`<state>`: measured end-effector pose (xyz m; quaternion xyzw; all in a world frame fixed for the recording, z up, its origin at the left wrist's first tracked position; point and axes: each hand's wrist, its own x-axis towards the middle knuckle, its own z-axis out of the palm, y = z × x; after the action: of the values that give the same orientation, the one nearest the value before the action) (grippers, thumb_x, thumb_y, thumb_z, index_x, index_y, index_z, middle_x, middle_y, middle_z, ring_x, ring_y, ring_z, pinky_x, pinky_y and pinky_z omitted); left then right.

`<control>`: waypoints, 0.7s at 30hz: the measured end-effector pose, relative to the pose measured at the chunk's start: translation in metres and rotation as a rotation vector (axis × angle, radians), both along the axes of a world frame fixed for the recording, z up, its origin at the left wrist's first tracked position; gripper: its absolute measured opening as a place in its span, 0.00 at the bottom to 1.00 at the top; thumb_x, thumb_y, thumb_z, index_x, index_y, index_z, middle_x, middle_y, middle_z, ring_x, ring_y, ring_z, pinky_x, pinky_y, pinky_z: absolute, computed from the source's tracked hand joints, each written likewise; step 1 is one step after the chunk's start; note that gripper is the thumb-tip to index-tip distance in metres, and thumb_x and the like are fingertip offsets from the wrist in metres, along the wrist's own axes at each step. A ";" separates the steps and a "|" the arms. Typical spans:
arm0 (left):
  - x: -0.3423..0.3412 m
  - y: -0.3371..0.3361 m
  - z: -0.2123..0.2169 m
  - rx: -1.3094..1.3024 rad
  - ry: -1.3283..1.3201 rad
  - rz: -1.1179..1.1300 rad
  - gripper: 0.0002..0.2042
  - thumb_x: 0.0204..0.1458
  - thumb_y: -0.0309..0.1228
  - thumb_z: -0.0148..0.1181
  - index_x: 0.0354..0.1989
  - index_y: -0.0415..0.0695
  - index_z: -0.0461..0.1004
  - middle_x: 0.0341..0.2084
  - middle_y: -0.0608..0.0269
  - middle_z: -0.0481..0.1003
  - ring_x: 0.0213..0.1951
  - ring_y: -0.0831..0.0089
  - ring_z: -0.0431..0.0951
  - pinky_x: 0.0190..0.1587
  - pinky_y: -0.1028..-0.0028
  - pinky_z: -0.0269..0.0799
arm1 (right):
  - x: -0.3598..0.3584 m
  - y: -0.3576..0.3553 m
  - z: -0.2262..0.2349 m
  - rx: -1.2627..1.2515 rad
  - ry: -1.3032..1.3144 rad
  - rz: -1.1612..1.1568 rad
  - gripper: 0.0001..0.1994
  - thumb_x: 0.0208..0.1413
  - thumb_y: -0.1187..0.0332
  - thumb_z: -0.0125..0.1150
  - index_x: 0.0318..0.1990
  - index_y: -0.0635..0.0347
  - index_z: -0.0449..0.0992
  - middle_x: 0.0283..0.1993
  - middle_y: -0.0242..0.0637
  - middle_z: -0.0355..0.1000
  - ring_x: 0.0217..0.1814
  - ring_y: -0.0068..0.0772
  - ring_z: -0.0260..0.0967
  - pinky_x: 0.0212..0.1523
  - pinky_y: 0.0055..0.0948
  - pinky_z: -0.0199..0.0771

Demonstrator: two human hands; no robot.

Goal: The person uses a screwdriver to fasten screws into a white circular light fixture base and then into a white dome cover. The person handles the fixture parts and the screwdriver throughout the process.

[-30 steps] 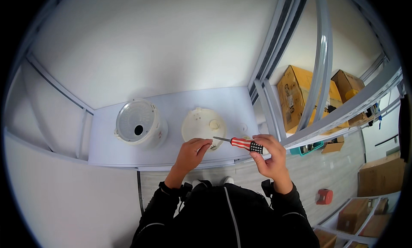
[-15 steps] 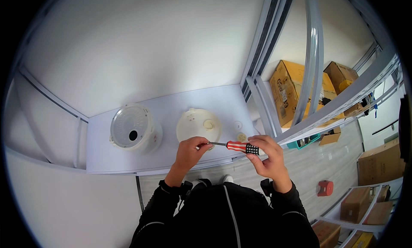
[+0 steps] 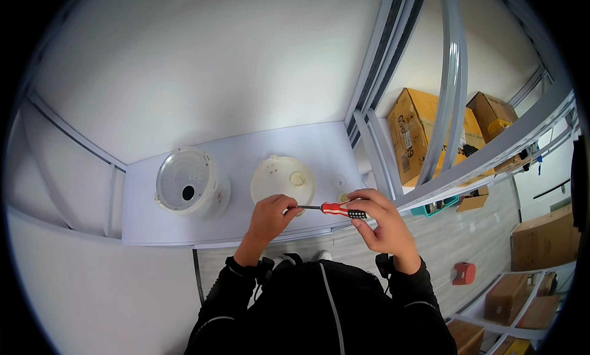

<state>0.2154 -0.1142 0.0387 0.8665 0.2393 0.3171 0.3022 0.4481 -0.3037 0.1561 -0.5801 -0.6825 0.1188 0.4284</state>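
Observation:
A screwdriver (image 3: 335, 208) with a red, white and black handle lies level between my hands, its shaft pointing left. My right hand (image 3: 384, 223) is closed on the handle's end, fingers above and thumb below. At the shaft's tip, my left hand (image 3: 270, 216) pinches with thumb and forefinger; anything small held there is hidden. Just beyond the left hand, a round cream lid (image 3: 276, 181) with a small ring-shaped part (image 3: 298, 180) on it rests on the white table. Two small round pieces lie to its right, one clear (image 3: 338, 181), one yellowish and partly behind my right hand.
A white bucket-like container (image 3: 215, 192) with a clear, dark-holed top stands on the table (image 3: 147, 229) at left. Grey metal frame posts (image 3: 452, 78) rise at right, before a yellow carton (image 3: 421, 134). A red stool (image 3: 464, 273) and cardboard boxes (image 3: 507, 293) are lower right.
My right fingers have slid forward along the handle, covering more of its end and the yellowish piece. The left hand keeps its pinch at the tip. The whole view has shifted slightly.

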 end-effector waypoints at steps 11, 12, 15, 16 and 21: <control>-0.004 0.004 0.001 0.064 -0.008 -0.051 0.11 0.53 0.36 0.79 0.31 0.45 0.82 0.27 0.65 0.83 0.27 0.63 0.82 0.30 0.66 0.76 | 0.017 0.004 0.000 -0.111 0.124 0.089 0.20 0.57 0.82 0.68 0.57 0.60 0.81 0.59 0.48 0.78 0.59 0.51 0.79 0.61 0.39 0.79; -0.004 0.004 0.000 0.062 -0.016 -0.054 0.11 0.54 0.36 0.78 0.31 0.45 0.82 0.27 0.65 0.83 0.27 0.63 0.82 0.30 0.66 0.76 | 0.017 0.006 -0.001 -0.095 0.125 0.071 0.20 0.57 0.81 0.69 0.58 0.61 0.80 0.58 0.48 0.79 0.58 0.50 0.79 0.60 0.38 0.79; -0.004 0.005 -0.004 0.070 -0.049 -0.064 0.10 0.53 0.35 0.79 0.32 0.45 0.83 0.29 0.64 0.84 0.27 0.64 0.82 0.29 0.67 0.76 | 0.017 0.010 -0.009 -0.056 0.111 0.013 0.19 0.59 0.79 0.69 0.59 0.63 0.79 0.53 0.48 0.81 0.54 0.48 0.81 0.58 0.35 0.79; -0.004 0.007 -0.010 0.080 -0.066 -0.067 0.10 0.53 0.34 0.79 0.34 0.44 0.84 0.30 0.63 0.85 0.27 0.65 0.82 0.29 0.68 0.75 | 0.016 0.012 -0.013 -0.045 0.102 -0.006 0.19 0.60 0.78 0.70 0.59 0.63 0.78 0.52 0.48 0.82 0.53 0.46 0.81 0.57 0.34 0.78; -0.003 0.009 -0.026 0.014 -0.036 -0.034 0.12 0.54 0.36 0.79 0.40 0.44 0.85 0.37 0.61 0.86 0.30 0.64 0.84 0.32 0.68 0.78 | 0.008 0.020 -0.033 -0.056 0.210 -0.090 0.16 0.63 0.73 0.71 0.57 0.62 0.78 0.49 0.48 0.82 0.49 0.53 0.82 0.52 0.40 0.80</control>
<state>0.2121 -0.1056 0.0123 0.8665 0.2169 0.3293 0.3059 0.4560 -0.2838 0.1235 -0.6062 -0.6035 0.1787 0.4862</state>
